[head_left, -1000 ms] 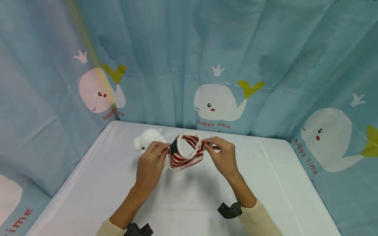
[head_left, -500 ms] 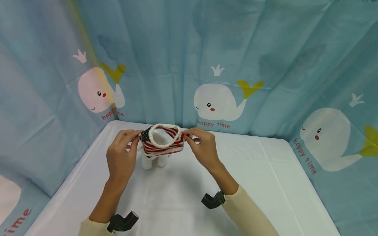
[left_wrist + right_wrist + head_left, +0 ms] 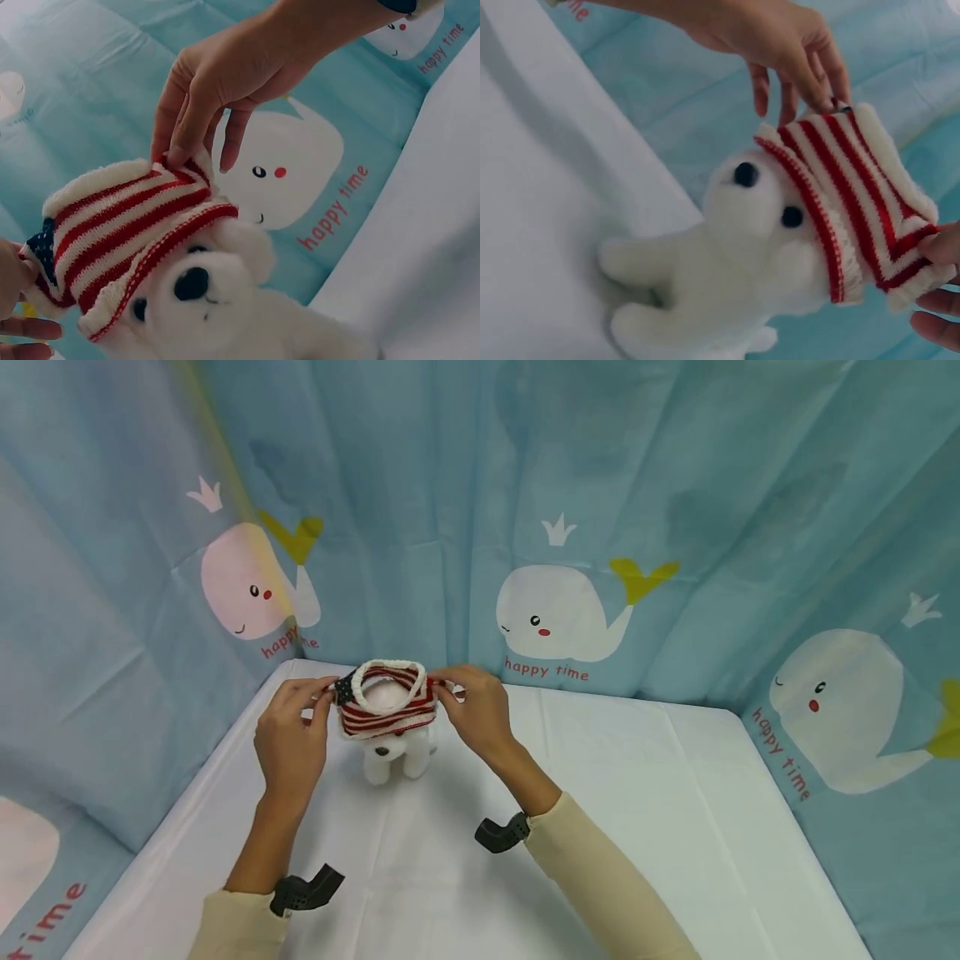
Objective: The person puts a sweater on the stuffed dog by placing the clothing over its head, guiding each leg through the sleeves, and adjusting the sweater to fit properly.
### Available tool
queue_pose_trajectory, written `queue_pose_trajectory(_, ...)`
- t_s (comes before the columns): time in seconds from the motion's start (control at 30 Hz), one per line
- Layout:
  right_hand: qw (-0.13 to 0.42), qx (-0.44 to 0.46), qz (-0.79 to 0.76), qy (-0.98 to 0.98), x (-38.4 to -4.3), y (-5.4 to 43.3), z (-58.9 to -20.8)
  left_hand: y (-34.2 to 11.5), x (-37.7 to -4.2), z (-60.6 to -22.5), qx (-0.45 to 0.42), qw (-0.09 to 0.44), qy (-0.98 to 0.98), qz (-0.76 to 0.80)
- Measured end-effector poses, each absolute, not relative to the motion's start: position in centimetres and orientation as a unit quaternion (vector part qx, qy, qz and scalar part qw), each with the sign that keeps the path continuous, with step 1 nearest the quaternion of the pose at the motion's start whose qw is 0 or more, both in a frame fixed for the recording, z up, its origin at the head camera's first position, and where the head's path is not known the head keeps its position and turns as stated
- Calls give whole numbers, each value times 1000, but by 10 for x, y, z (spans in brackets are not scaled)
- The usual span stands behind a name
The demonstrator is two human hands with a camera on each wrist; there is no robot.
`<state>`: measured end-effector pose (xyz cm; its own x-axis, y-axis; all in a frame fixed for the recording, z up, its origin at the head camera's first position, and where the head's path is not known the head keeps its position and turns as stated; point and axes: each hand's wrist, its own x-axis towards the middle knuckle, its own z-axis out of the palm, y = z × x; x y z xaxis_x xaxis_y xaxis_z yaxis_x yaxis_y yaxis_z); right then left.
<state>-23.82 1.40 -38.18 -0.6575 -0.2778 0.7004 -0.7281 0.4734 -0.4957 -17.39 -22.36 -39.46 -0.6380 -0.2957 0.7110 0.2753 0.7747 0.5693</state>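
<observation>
A small knitted sweater (image 3: 387, 718), striped red and white with a starry dark blue patch, sits over the top of a white plush dog's (image 3: 390, 747) head. The dog stands upright on the table, its dark nose and eyes showing below the hem in the left wrist view. My left hand (image 3: 292, 739) pinches the sweater's blue side between thumb and fingers. On the opposite side, my right hand (image 3: 478, 710) pinches the striped edge. The white neck opening faces up, and the dog's white head shows through it. Most of the dog's body is hidden in the head view.
A white-covered table (image 3: 600, 827) spreads under the arms. Behind it and at both sides hangs a blue curtain (image 3: 420, 527) printed with whales. Each wrist carries a black camera mount (image 3: 307, 891).
Both hands have moved left and away from me with the sweater, from beside the plush dog to over its head, then slightly farther back. The sweater now covers the head's top.
</observation>
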Motion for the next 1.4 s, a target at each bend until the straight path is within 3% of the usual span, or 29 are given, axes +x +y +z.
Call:
queue_pose_trajectory(0.17, 266, 278, 430, -817, -235, 17, -397, -225, -179, -402, 20, 413, -843, -344)
queue_pose_trajectory(0.23, 231, 240, 469, -818, -233, 19, -405, -226, -179, -405, 23, 407, -845, -347)
queue_pose_trajectory(0.47, -53, 108, 652, -749, -229, 14, -420, -226, -179, -415, 31, 373, -815, -442)
queue_pose_trajectory(0.57, -103, 89, 675, -725, -231, 11, -421, -229, -186, -421, 58, 318, -773, -546)
queue_pose_trajectory(0.77, -118, 77, 695, -705, -233, 5, -421, -249, -213, -434, 112, 68, -608, -783)
queue_pose_trajectory(0.87, -119, 74, 697, -703, -235, 2, -421, -254, -223, -439, 98, -8, -566, -819)
queue_pose_trajectory(1.07, -96, 73, 705, -699, -236, -5, -421, -250, -227, -438, 69, -13, -569, -820)
queue_pose_trajectory(1.4, -78, 49, 704, -704, -208, -6, -385, -253, -228, -444, 61, 12, -674, -736)
